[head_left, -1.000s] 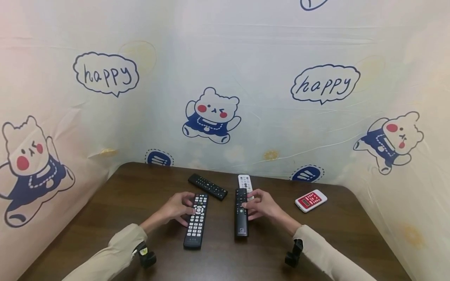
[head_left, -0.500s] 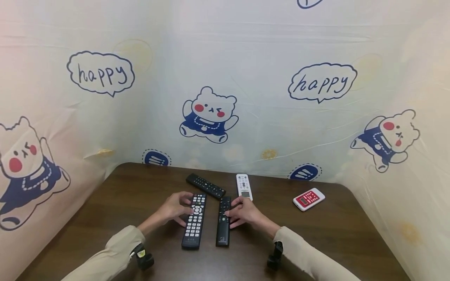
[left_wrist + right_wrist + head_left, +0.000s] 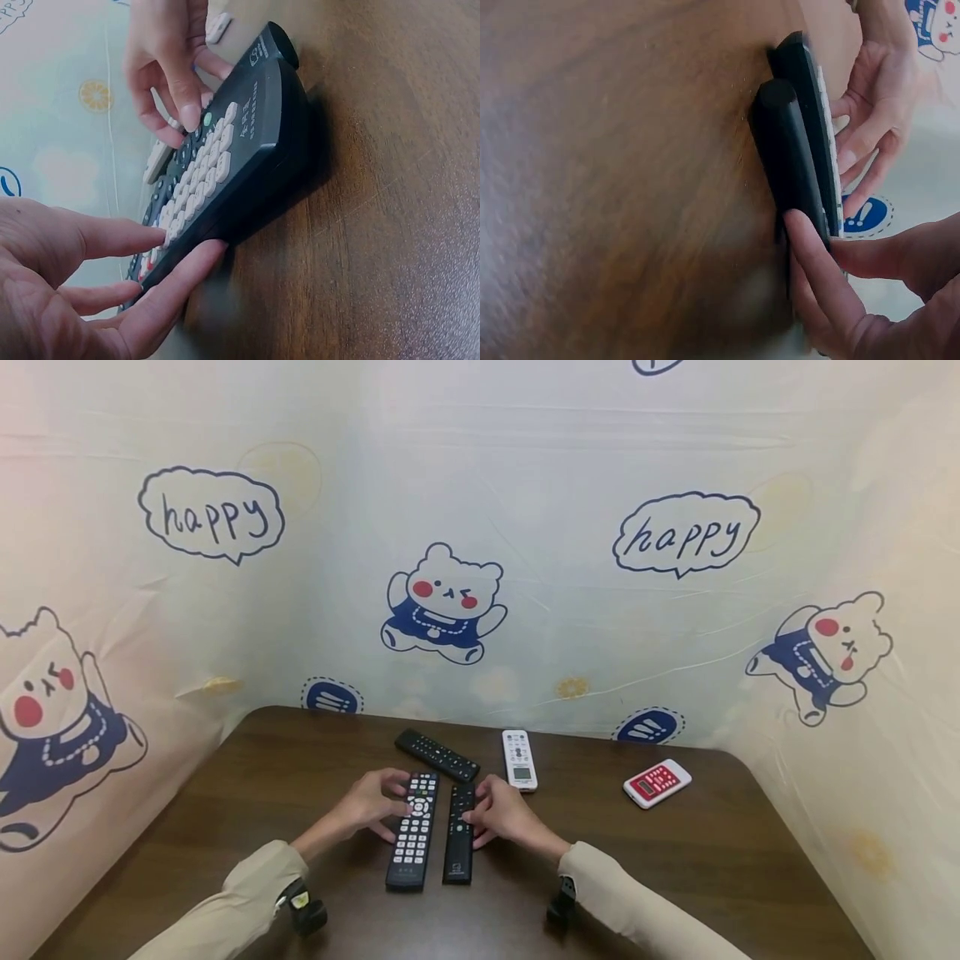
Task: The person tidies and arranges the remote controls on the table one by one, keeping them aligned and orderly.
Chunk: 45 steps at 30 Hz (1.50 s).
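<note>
My left hand (image 3: 369, 804) pinches a black remote control with white buttons (image 3: 412, 847), thumb on its keys and fingers along its left edge. Just to the right, my right hand (image 3: 506, 814) grips a slimmer plain black remote control (image 3: 457, 852) near its upper half, thumb on the face and fingers at the right side. The two remotes lie almost parallel, bottom ends toward me, with a narrow strip of table between them in the head view. From the right wrist view the slim remote (image 3: 784, 146) shows its rounded dark end, close over the wood.
A third black remote (image 3: 437, 755) lies slanted behind both hands. Beyond my right hand is a white remote with a small screen (image 3: 519, 762). Farther right sits a white remote with a red face (image 3: 657, 783). A printed curtain (image 3: 570, 635) hangs along the table's (image 3: 225, 877) back edge.
My right hand has slid the slim black remote leftward, from in front of the white remote to beside the white-buttoned one. The white remote is now uncovered. My left hand has stayed in place.
</note>
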Tool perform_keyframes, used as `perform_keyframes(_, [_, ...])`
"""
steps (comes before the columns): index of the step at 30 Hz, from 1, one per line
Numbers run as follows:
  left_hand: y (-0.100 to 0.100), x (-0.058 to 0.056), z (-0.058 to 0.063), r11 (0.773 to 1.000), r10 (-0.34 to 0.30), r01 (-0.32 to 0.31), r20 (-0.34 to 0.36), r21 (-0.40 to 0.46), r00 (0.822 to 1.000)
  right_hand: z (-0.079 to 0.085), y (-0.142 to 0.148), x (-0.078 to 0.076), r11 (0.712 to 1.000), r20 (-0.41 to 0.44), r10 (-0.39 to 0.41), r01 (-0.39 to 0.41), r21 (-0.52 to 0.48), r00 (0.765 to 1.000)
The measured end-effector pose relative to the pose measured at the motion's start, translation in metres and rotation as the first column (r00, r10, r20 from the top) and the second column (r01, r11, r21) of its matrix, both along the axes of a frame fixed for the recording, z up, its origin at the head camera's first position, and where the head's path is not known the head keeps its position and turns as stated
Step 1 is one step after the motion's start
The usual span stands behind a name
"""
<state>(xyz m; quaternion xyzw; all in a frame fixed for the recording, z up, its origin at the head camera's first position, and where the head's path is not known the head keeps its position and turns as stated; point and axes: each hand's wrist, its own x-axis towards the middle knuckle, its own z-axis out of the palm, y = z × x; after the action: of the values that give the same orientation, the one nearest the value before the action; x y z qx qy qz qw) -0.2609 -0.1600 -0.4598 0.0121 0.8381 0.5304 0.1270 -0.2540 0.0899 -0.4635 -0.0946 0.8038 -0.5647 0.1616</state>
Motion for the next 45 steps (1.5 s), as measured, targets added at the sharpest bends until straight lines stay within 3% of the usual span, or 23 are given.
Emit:
perform_keyframes(15, [-0.002,0.0,0.001,1.0,-0.015,0.015,-0.01,0.001,1.0,0.002,0.0,-0.003,0.999,-0.021,0.021,-0.021,0.031,1.0])
perform_keyframes(20, [-0.002,0.001,-0.001,1.0,-0.007,0.008,-0.02,0.0,1.0,0.005,0.002,-0.006,0.996,-0.039,0.048,-0.045,0.074,0.998])
perform_keyframes(23, [-0.001,0.003,-0.004,1.0,-0.008,0.008,-0.022,0.007,1.0,0.007,0.006,-0.007,0.987,-0.093,0.091,-0.077,0.143,0.991])
perform_keyframes(27, [0.0,0.005,-0.007,1.0,-0.007,0.008,-0.018,0.015,1.0,0.01,0.013,-0.013,0.952,-0.24,0.169,-0.095,0.291,0.956])
perform_keyframes(31, [-0.001,0.006,-0.006,1.0,-0.007,0.007,-0.019,0.002,1.0,0.013,0.022,-0.024,0.895,-0.378,0.265,-0.08,0.439,0.887])
perform_keyframes(34, [-0.002,0.005,-0.005,1.0,-0.01,0.01,-0.014,0.001,1.0,0.015,0.031,-0.032,0.861,-0.417,0.32,-0.077,0.504,0.851])
perform_keyframes(37, [-0.002,0.003,-0.003,1.0,-0.012,0.012,-0.013,0.002,1.0,0.017,0.04,-0.038,0.826,-0.428,0.354,-0.063,0.56,0.831])
perform_keyframes(42, [-0.002,-0.001,-0.002,1.0,-0.019,0.018,-0.007,-0.006,1.0,0.018,0.054,-0.051,0.753,-0.484,0.409,0.013,0.657,0.773])
perform_keyframes(45, [-0.001,-0.003,-0.002,1.0,-0.019,0.019,0.001,-0.01,1.0,0.019,0.061,-0.058,0.731,-0.48,0.417,0.029,0.682,0.772])
